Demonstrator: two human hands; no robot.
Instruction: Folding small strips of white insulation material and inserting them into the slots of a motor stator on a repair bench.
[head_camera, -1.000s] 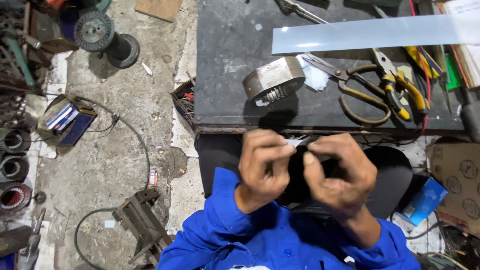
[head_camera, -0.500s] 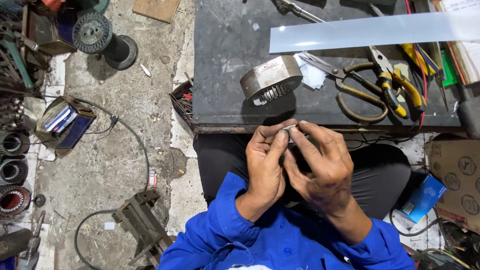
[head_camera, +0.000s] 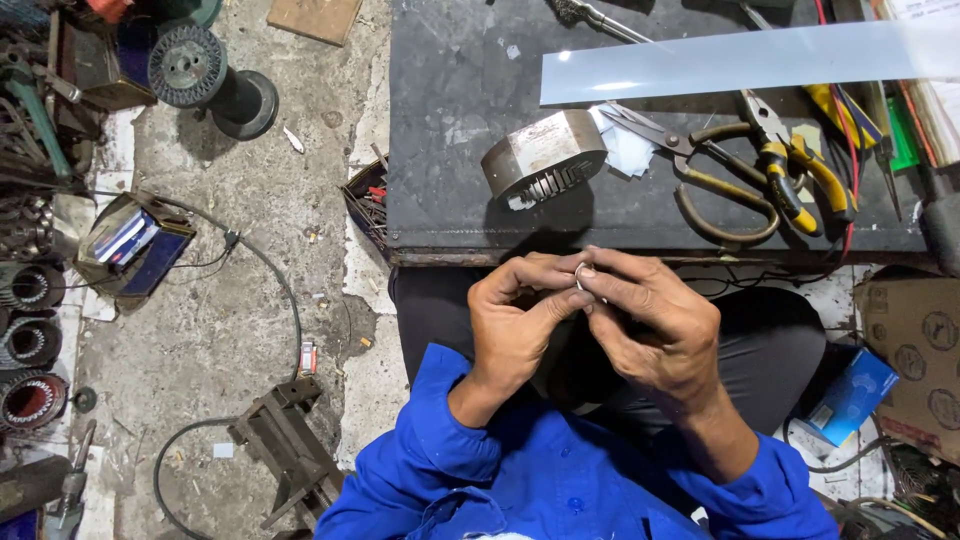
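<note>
Blue box (head_camera: 848, 396), rectangular, on the floor at the right beside the person's leg; brown carton (head_camera: 918, 335) with round printed marks just beyond it at the right edge; a small red-and-white packet (head_camera: 308, 357) lies on the concrete floor left of the legs. Small pale strip (head_camera: 581, 276), thin and light, pinched between the fingertips of both hands in front of the desk's (head_camera: 450, 150) near edge, above the lap; it is mostly hidden, so its long axis and pointing cannot be told. Left hand (head_camera: 515, 320) clenched around the strip with thumb and forefinger pressed on it; right hand (head_camera: 650, 325) likewise grasping it from the other side, fingertips of the two hands touching. Desk top dark, flat, scuffed metal or stone. On it: stator (head_camera: 545, 158), a grey metal ring with slotted inner teeth, lying tilted near the front edge; scissors (head_camera: 690, 165), steel blades with dull olive loops, blades pointing left over white paper scraps (head_camera: 628, 150); pliers (head_camera: 795, 160) with yellow-and-black grips just right of them; a long pale strip of sheet (head_camera: 750, 60) lying across the far side, left to right. Floor left: wire spool (head_camera: 188, 66), black, and round ribbed motor cores (head_camera: 30, 340) stacked at the edge. Sleeves bright blue cloth.
</note>
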